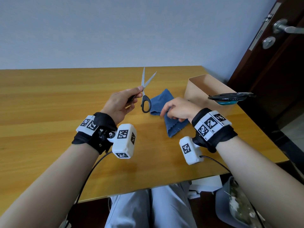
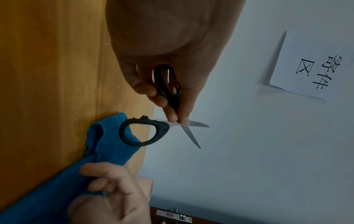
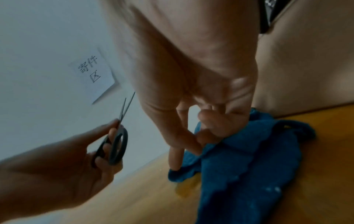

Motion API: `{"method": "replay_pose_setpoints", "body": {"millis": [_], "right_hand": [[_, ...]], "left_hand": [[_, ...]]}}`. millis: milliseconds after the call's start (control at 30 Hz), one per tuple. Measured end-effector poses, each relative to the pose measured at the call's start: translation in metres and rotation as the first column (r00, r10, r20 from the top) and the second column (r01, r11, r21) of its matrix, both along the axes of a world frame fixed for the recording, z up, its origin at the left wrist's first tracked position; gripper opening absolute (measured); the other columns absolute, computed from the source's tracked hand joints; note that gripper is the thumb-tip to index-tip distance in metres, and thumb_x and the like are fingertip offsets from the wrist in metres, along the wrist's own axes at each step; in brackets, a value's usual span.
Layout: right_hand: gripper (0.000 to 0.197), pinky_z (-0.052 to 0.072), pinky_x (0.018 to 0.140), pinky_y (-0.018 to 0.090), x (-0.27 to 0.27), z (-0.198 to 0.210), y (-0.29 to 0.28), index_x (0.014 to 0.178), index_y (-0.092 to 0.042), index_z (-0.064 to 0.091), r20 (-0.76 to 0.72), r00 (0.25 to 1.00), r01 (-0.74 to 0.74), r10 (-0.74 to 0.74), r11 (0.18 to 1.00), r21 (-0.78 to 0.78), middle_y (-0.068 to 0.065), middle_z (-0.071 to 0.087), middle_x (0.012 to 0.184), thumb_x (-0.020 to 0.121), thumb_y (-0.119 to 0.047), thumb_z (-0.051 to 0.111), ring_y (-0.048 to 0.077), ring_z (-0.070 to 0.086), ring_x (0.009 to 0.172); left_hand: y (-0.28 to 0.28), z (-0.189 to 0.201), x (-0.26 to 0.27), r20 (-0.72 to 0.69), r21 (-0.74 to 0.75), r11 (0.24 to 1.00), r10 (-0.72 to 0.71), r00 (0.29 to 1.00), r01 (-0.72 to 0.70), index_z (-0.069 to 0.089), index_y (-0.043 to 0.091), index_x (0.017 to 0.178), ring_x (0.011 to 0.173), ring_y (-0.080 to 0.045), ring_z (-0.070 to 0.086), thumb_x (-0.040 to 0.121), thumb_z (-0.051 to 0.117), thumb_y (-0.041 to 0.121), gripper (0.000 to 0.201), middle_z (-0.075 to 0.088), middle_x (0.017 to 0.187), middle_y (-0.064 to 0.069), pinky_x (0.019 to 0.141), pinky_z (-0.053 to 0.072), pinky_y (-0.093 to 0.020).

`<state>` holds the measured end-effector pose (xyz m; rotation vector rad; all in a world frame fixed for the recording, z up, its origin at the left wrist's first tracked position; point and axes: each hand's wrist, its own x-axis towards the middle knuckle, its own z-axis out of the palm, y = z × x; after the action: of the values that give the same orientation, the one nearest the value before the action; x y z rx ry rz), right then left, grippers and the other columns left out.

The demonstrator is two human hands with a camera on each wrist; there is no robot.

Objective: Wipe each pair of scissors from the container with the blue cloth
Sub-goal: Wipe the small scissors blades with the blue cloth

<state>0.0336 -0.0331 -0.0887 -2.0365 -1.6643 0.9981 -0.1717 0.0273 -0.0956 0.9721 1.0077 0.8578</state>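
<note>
I've got the black-handled scissors up off the table in my left hand, fingers curled round one handle loop and thumb and fingertip pinching right at the pivot, and the blades are splayed apart, tips pointing up and away from me toward the wall. The free loop hangs down on the side toward my other hand. My right hand is down on the blue cloth, fingers bent and gathering a fold of it against the wooden table; the pinch looks closed on the fabric, though the cloth mostly lies on the table. Here's what matters: the blades run lengthwise away from me, and they sit up and to the left of the cloth, near but not touching it. So my right hand is the one that has to travel, up and leftward, to wrap the cloth round a blade from the pivot end and run out along that long axis toward the tip. Off to my right stands the tan container with another pair of scissors lying across its rim, waiting its turn, I'd say.
</note>
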Motion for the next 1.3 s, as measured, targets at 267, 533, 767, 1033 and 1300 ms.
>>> {"method": "replay_pose_setpoints", "body": {"millis": [267, 533, 767, 1033, 1300], "right_hand": [[0.037, 0.038, 0.050, 0.026, -0.007, 0.001, 0.000, 0.093, -0.019, 0.073, 0.299, 0.898, -0.257, 0.322, 0.937, -0.237, 0.001, 0.050, 0.075, 0.074, 0.011, 0.065, 0.018, 0.047, 0.060], [0.012, 0.035, 0.046, 0.012, -0.002, 0.013, 0.016, 0.090, -0.010, 0.075, 0.158, 0.977, -0.164, 0.146, 0.981, 0.105, -0.008, 0.056, 0.060, 0.089, -0.002, 0.066, 0.003, 0.049, 0.049], [0.040, 0.048, 0.061, 0.021, 0.001, 0.050, 0.043, 0.084, -0.019, 0.066, -0.287, 0.956, 0.095, 0.051, 0.876, 0.472, 0.009, 0.068, 0.091, 0.089, 0.014, 0.044, 0.015, 0.058, 0.079], [0.031, 0.053, 0.071, 0.028, -0.004, 0.059, 0.079, 0.095, -0.009, 0.067, -0.686, 0.697, 0.398, 0.206, 0.684, 0.611, 0.008, 0.067, 0.090, 0.085, 0.014, 0.049, 0.021, 0.065, 0.080], [0.033, 0.051, 0.062, 0.024, -0.021, 0.055, 0.113, 0.097, -0.010, 0.064, -0.802, 0.554, 0.478, 0.222, 0.704, 0.526, 0.004, 0.065, 0.080, 0.093, 0.013, 0.042, 0.015, 0.064, 0.067]], "left_hand": [[0.005, 0.010, -0.001, 0.030, 0.000, 1.000, -0.006, 1.000, 0.006, 0.077, 0.019, 0.099, 0.065, 0.000, 0.058, 0.086, 0.079, 0.030, 0.016, 0.073, 0.086, 0.008, 0.068, 0.047, -0.017], [0.021, 0.032, -0.005, 0.104, 0.011, 0.999, -0.039, 0.994, 0.038, 0.074, 0.015, 0.099, 0.068, -0.001, 0.058, 0.092, 0.073, 0.023, 0.011, 0.073, 0.086, 0.006, 0.066, 0.052, -0.015], [0.047, 0.069, -0.004, 0.093, 0.187, 0.980, -0.084, 0.992, 0.066, 0.070, 0.018, 0.094, 0.072, -0.004, 0.059, 0.097, 0.066, 0.022, 0.006, 0.071, 0.087, 0.007, 0.078, 0.050, -0.018], [0.077, 0.089, 0.005, 0.062, 0.338, 0.941, -0.027, 0.998, 0.005, 0.069, 0.019, 0.094, 0.059, -0.006, 0.049, 0.100, 0.059, 0.016, 0.012, 0.068, 0.082, 0.007, 0.059, 0.045, -0.015], [0.099, 0.074, 0.008, 0.063, 0.369, 0.928, 0.040, 0.997, -0.061, 0.071, 0.016, 0.097, 0.056, -0.006, 0.043, 0.098, 0.064, 0.018, 0.007, 0.066, 0.077, 0.006, 0.050, 0.033, -0.016]]}}
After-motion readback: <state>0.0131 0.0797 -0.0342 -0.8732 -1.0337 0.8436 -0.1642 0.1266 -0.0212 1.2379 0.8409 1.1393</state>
